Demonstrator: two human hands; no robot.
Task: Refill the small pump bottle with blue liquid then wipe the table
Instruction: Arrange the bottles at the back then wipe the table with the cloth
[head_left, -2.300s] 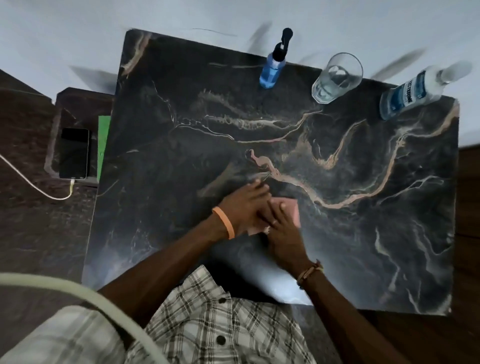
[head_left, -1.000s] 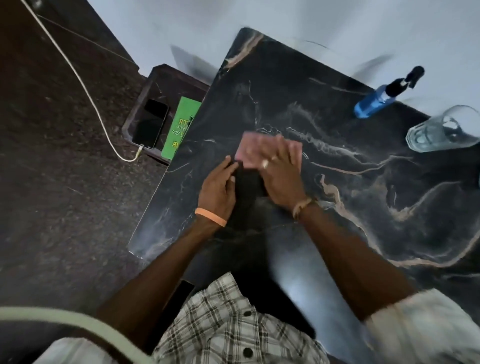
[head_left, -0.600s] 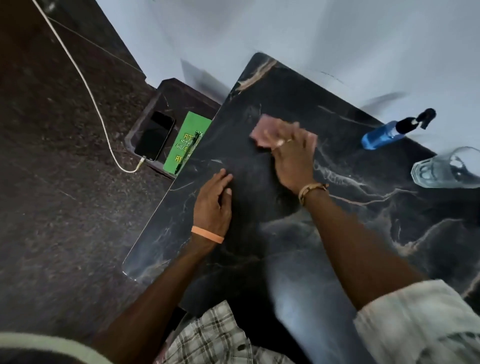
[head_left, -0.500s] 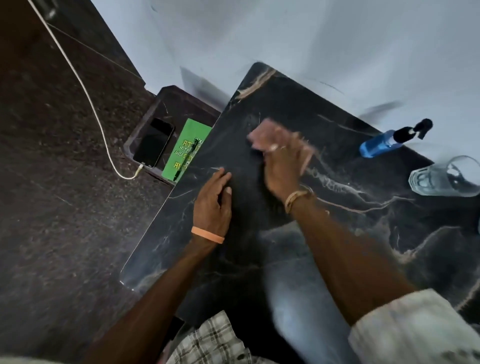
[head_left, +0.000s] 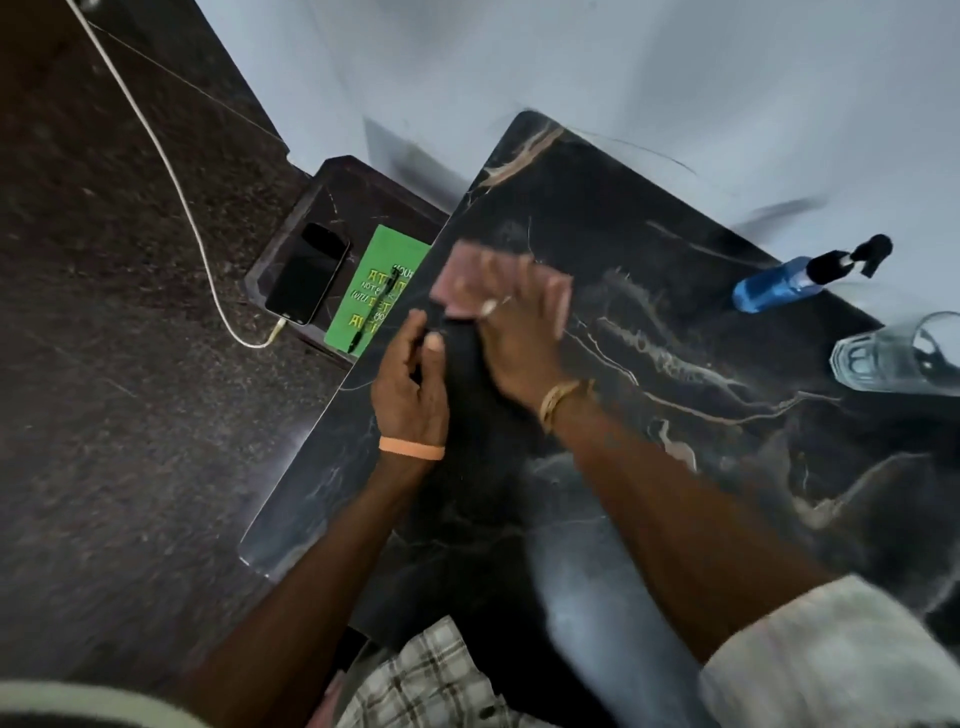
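Note:
My right hand (head_left: 511, 332) lies flat with spread fingers on a pink cloth (head_left: 457, 275), pressing it onto the black marble table (head_left: 675, 467) near the far left side. The hand and cloth are motion-blurred. My left hand (head_left: 410, 384), with an orange wristband, rests on the table just left of it near the left edge, fingers loosely bent and holding nothing. The small pump bottle (head_left: 795, 280), filled with blue liquid and topped by a black pump, stands at the far edge to the right.
A clear drinking glass (head_left: 898, 353) stands at the right, near the pump bottle. Left of the table, a low stand carries a phone (head_left: 309, 273) on a white charging cable (head_left: 171, 176) and a green booklet (head_left: 376, 296) with a pen. A pale wall lies behind the table.
My right hand slid the pink cloth from the table's middle toward the far left, then back a little toward me. My left hand shifted left and now sits close beside the right hand.

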